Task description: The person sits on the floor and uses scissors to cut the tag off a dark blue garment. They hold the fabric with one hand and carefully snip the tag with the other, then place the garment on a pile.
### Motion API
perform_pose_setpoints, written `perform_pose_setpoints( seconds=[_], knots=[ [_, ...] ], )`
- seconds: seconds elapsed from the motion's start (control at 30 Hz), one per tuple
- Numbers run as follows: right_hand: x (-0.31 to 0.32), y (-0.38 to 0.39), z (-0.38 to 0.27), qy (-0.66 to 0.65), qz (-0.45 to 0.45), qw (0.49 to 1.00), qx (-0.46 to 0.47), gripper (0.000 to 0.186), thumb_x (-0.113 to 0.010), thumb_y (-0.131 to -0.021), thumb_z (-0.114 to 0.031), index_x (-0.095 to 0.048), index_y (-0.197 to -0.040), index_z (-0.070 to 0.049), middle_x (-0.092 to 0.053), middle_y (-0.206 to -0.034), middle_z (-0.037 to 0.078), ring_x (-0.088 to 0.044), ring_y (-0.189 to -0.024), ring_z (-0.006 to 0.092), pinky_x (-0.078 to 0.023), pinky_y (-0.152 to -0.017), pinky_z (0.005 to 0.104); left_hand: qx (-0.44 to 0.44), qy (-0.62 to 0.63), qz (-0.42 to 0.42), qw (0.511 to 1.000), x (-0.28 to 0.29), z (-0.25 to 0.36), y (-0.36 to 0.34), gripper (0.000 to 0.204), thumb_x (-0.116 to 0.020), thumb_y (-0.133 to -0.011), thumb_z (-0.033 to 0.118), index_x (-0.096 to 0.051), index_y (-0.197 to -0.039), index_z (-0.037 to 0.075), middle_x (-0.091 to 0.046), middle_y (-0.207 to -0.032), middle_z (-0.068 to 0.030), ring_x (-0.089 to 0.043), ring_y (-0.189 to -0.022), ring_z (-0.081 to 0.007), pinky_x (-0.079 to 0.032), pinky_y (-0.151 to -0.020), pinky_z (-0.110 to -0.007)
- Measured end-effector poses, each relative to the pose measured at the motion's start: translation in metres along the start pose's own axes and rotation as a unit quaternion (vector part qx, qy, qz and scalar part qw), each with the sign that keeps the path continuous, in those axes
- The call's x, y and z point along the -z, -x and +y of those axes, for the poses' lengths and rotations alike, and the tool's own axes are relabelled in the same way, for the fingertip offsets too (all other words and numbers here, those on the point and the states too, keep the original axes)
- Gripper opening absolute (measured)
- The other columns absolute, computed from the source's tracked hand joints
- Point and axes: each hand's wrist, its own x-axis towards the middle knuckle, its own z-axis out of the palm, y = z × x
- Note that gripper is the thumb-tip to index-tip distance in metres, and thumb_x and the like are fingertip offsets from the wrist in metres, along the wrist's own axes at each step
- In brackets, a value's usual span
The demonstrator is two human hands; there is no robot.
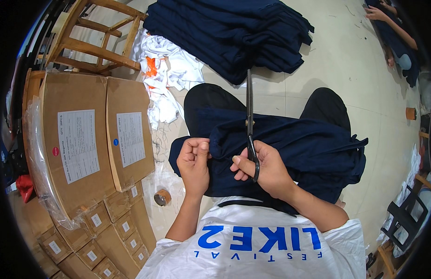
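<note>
A dark navy garment (290, 144) lies bunched across my lap. My left hand (194, 156) is closed in a pinch at the garment's left part, gripping a fold of the cloth by its edge. In my right hand (266, 168) is a pair of black-handled scissors (250, 109), with the blades pointing away from me and lying together. My right thumb and fingers wrap round the scissor handles, above the cloth. The exact bit of cloth between my left fingertips is too small to make out.
A pile of navy garments (229, 32) lies on the floor ahead, beside crumpled white cloth (171, 65). Cardboard boxes (76, 100) and a wooden stool (97, 46) stand at left. A tape roll (162, 197) is near my left arm. Another person's hand (376, 13) shows far right.
</note>
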Motion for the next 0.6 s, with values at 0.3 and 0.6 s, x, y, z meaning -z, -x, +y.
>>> perform_pose_setpoints(
  seconds=[0.3,0.6],
  knots=[
    [-0.001,0.003,0.003,0.01,-0.029,0.999,-0.027,0.026,-0.076,-0.1,-0.024,-0.06,-0.1,-0.003,-0.073,-0.085,0.01,-0.072,-0.07,0.0137,-0.054,-0.061,0.0251,-0.004,-0.031,-0.149,0.988,-0.004,0.012,-0.007,0.046,-0.072,-0.097,-0.003,-0.063,-0.142,0.004,-0.064,-0.115,-0.0023,-0.058,-0.096,-0.0065,-0.049,-0.088,-0.021],
    [0.002,0.004,-0.002,0.019,-0.012,0.999,-0.025,0.02,-0.074,-0.101,-0.02,-0.061,-0.098,-0.004,-0.074,-0.084,0.011,-0.072,-0.069,0.0152,-0.055,-0.062,0.0253,-0.071,-0.117,-0.129,0.982,0.012,0.018,-0.027,0.009,-0.076,-0.094,-0.004,-0.076,-0.103,-0.001,-0.074,-0.1,-0.0059,-0.067,-0.086,-0.0078,-0.051,-0.077,-0.021]
  ],
)
